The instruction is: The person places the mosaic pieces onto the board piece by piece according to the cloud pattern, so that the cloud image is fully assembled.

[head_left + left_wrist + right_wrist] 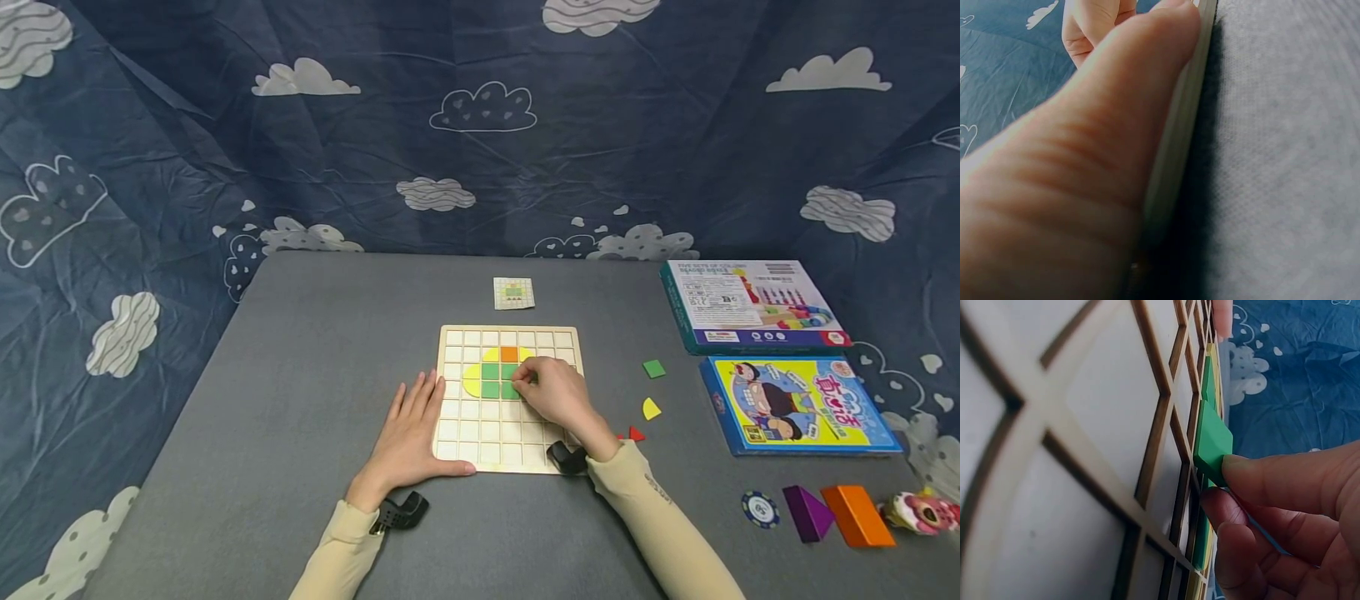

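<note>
Sleeves come in from the bottom of the head view, both hands meeting at the wooden grid board [450, 454] in the middle of the grey surface [285, 375]. Left hand [411, 433] lies flat with straight fingers along the board's left edge, its thumb pressed against the near rim, as the left wrist view shows; its grip is released, only steadying. Right hand [555, 396] is curled over the centre of the board, its grip grasping a green square tile [1213, 445] between thumb and fingertip. In the right wrist view that tile stands tilted, one edge down in a cell and the other lifted, so it is not yet seated.

Judging by the board, the work is at an early-to-middle stage. A small patch is filled just above centre of the board: a yellow rounded piece [472, 379] at its left, green squares [491, 388] beside it and an orange square [509, 354] above. Most cells remain bare.

Right of the board, three loose pieces lie apart: a red triangle [636, 434], a yellow piece [650, 408] and a green square [654, 368]. Beyond the board's far edge lies a small pattern card [513, 293], which seems to show the target picture.
</note>
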The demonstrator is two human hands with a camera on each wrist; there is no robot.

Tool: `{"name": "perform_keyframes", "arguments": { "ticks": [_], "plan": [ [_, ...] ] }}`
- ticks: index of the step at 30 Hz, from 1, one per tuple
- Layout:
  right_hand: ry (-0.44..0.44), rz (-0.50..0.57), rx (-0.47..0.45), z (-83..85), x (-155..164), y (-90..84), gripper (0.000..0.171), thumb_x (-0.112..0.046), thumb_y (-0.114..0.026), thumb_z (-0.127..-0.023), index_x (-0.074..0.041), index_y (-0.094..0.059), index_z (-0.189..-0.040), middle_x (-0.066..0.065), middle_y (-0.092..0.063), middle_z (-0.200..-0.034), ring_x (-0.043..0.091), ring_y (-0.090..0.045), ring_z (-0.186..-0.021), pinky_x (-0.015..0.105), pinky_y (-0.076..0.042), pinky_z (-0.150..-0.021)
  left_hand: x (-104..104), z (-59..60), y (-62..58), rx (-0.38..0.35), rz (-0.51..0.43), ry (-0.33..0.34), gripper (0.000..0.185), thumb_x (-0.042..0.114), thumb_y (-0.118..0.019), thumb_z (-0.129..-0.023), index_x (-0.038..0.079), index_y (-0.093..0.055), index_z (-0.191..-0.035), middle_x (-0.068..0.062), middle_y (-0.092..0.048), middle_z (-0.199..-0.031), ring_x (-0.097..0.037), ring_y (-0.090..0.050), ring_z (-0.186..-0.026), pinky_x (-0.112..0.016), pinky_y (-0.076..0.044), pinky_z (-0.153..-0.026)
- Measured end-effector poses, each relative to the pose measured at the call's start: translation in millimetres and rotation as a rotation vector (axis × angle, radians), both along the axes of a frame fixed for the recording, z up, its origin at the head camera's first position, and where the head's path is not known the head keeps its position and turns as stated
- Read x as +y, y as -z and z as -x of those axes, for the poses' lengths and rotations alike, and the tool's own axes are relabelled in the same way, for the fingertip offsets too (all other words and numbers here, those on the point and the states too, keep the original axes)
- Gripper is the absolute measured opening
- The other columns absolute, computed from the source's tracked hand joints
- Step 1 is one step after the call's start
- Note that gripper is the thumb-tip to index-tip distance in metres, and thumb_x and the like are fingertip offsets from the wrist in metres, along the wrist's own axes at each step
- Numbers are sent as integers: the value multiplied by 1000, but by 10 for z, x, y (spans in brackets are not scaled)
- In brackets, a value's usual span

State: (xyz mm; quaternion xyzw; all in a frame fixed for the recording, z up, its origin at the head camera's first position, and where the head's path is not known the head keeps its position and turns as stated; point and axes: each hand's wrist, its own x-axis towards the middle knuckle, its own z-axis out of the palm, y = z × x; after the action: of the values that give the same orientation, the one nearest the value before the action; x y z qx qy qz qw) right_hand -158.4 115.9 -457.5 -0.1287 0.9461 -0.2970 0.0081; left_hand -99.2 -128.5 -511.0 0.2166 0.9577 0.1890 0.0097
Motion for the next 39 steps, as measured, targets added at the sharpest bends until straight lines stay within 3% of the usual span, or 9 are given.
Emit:
{"name": "perform_keyframes", "arguments": {
  "ticks": [28,39],
  "plan": [
    [18,-23,-59,3,46,25,5,-18,-75,-80,-16,-71,-79,-9,-59,-66,9,-51,-60,31,-41,-55,0,-3,2,17,9,0,129,86,-54,-64,3,-9,-152,-12,-5,-157,-24,1,-143,-42,5,-113],
    [-41,19,-56,-41,183,42,6,-20,-74,-82,-16,-74,-86,-11,-60,-70,9,-52,-63,30,-42,-58,-5,0,5,23,5,4,128,85,-55,-65,3,-9,-152,-13,-6,-157,-24,1,-143,-42,5,-113]
  ]
}}
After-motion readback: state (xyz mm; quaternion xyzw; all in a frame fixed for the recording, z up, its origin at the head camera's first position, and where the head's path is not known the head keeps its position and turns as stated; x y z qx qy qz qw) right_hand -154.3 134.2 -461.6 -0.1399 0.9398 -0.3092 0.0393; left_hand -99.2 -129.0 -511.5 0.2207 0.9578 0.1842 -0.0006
